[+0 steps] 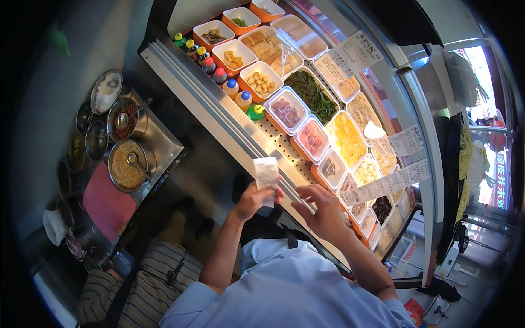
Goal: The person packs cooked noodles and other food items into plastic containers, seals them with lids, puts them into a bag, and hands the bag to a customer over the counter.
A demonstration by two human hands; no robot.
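A printed paper slip (266, 174) is held upright between the fingers and thumb of my left hand (255, 201), over the front edge of a lit display case (229, 117). To its right, my right hand (322, 209) hovers with bent fingers apart and nothing between them. Lidded plastic boxes (311, 139) of sliced food stand in a row just beyond my hands. Behind them sit a tray of yellow slices (348, 138), a tray of dark green seaweed strips (313, 92) and a bowl of small round eggs (259, 83).
Several bottles with coloured caps (230, 87) line the case's left side. More printed slips (387, 182) hang from the case's glass front. On a steel counter (164, 141) at left are a bowl of chopped nuts (127, 164) and a pink cloth (108, 203). A person in a striped top (160, 279) stands beside me.
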